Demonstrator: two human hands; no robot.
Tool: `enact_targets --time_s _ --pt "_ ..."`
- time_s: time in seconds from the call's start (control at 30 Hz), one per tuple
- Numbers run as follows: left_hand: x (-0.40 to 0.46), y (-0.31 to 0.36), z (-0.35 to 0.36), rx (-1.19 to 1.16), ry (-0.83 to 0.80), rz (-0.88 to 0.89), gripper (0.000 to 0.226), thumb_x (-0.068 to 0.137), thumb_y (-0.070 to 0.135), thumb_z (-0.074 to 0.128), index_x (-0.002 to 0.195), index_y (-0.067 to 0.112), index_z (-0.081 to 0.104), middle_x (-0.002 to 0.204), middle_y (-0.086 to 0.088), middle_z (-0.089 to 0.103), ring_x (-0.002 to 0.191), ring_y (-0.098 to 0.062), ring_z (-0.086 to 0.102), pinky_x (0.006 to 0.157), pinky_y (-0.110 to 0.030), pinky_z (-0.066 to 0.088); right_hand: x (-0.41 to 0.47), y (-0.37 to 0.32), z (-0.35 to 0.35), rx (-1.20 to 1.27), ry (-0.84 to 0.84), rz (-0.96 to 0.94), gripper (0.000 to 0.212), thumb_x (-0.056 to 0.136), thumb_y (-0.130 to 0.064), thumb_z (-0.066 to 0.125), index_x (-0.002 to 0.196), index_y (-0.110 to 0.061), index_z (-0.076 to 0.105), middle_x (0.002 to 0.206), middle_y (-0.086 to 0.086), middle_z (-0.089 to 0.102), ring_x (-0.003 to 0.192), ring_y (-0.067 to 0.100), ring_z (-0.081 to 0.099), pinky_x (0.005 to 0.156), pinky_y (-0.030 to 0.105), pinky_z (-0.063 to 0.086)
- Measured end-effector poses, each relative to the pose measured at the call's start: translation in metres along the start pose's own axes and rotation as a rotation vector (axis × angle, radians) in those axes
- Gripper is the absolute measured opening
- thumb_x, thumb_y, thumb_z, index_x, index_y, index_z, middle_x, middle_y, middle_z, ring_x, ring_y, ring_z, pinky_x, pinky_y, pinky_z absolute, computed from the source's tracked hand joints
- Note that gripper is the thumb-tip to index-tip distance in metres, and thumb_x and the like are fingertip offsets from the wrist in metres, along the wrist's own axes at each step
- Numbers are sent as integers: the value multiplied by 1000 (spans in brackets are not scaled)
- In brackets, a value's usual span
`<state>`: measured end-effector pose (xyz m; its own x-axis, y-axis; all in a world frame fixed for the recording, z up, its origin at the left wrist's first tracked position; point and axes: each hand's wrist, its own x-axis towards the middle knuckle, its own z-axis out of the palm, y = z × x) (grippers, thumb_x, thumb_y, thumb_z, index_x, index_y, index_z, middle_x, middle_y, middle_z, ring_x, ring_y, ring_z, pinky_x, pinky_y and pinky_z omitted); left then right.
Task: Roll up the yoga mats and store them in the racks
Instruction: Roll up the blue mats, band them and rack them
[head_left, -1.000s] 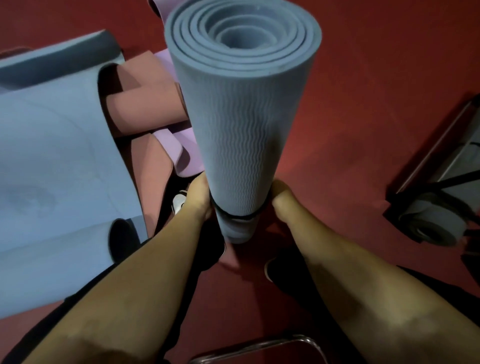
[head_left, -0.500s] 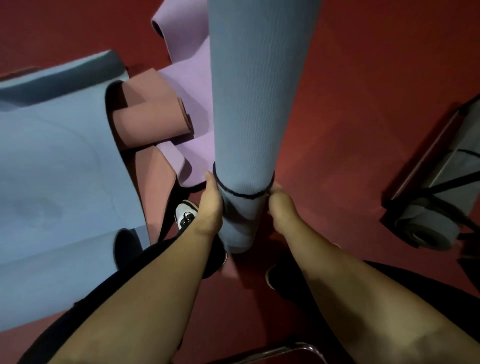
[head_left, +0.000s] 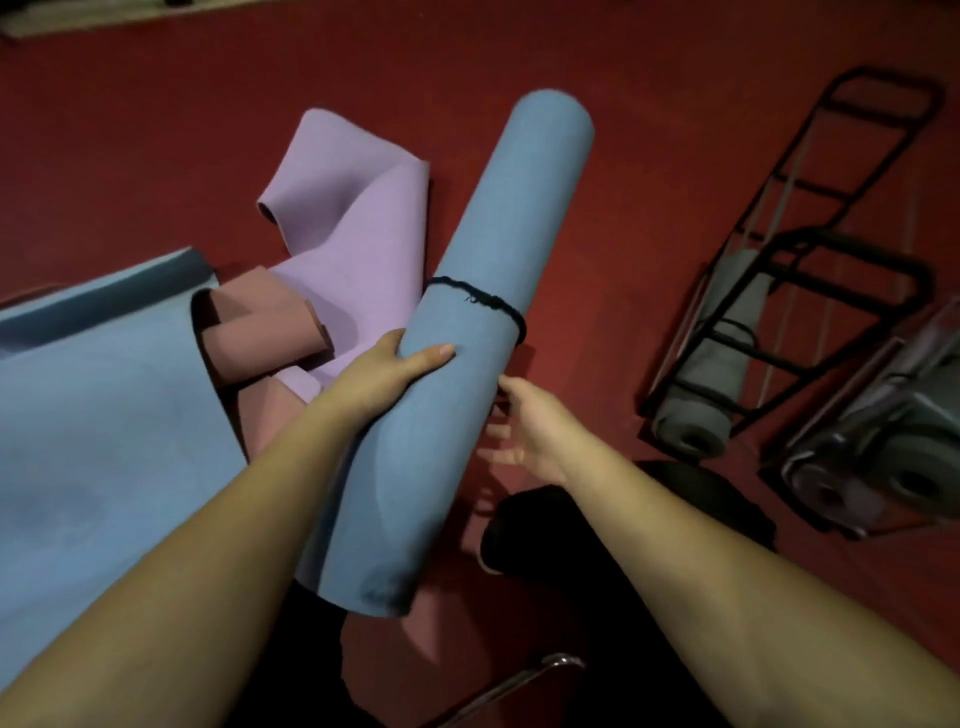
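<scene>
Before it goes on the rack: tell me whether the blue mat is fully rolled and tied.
Rolled and tied: the blue mat is a tight cylinder, a black cord circling it.

On the red floor (head_left: 623, 234) lie unrolled blue (head_left: 104, 441), pink (head_left: 260, 338) and lilac mats (head_left: 358, 234) beside black racks (head_left: 810, 291).

Much of the floor clutter sits half out of sight

The rolled blue mat (head_left: 470, 332) hides the fingers of the left hand (head_left: 387, 371) behind it, leaving only the thumb showing, and covers part of the purple mat (head_left: 358, 223). The flat blue mat (head_left: 98, 415) runs off the left edge. At the right edge, the nearer rack (head_left: 878, 462) is blurred and cut off; its rolls are indistinct. Both forearms leave the bottom edge.
</scene>
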<state>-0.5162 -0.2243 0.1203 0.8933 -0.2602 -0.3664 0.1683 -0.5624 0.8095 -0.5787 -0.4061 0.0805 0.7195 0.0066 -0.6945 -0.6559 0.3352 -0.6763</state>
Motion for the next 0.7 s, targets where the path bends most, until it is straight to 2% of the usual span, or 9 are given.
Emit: enact_targets --time_s 0.1,0.17,0.23,0.33,0.4,0.5,0.6,0.7 --pt "-12 13 -2 56 -175 55 63 68 73 72 116 33 64 108 13 74 97 -10 71 96 -39 51 -41 9 -11 86 -81 79 52 97 -39 45 141 -12 44 139 16 46 110 31 56 73 41 54" --pt "-21 26 2 137 -267 82 72 60 76 74 117 33 63 107 12 74 98 -9 71 97 -39 52 -67 16 -17 130 -155 117 58 95 -43 47 145 -14 39 139 17 45 104 31 57 79 42 53" --pt "-24 35 9 231 -350 108 84 56 78 74 122 29 62 108 12 74 97 -6 71 96 -34 52 -82 24 -16 181 -180 152 70 90 -56 55 146 -18 37 145 17 42 100 30 58 82 42 52" --pt "-25 52 28 424 -432 167 96 47 90 67 123 30 62 111 15 72 99 -3 68 98 -32 51 -97 40 -16 233 -85 156 96 67 -71 65 143 -19 40 140 14 49 107 31 58 85 44 52" --pt "-22 62 43 522 -473 204 101 46 94 61 125 31 61 116 14 69 103 -5 66 102 -35 48 -104 47 -19 276 -7 151 107 55 -74 65 143 -19 41 137 12 51 120 34 53 93 50 47" --pt "-14 80 61 623 -519 247 101 50 93 53 127 29 60 121 10 66 106 -8 63 101 -33 47 -110 45 -27 345 76 116 107 51 -77 64 140 -21 44 136 8 52 125 33 51 95 58 41" --pt "1 83 75 642 -547 240 105 53 94 50 136 28 55 128 9 63 111 -11 61 103 -35 45 -105 42 -32 406 149 88 106 50 -78 68 137 -21 48 130 5 57 108 29 58 90 58 42" --pt "16 73 89 580 -588 217 110 53 99 52 138 29 53 131 8 62 112 -11 61 105 -38 45 -99 43 -37 454 223 90 107 52 -77 74 139 -22 48 135 6 56 120 33 54 92 58 43"
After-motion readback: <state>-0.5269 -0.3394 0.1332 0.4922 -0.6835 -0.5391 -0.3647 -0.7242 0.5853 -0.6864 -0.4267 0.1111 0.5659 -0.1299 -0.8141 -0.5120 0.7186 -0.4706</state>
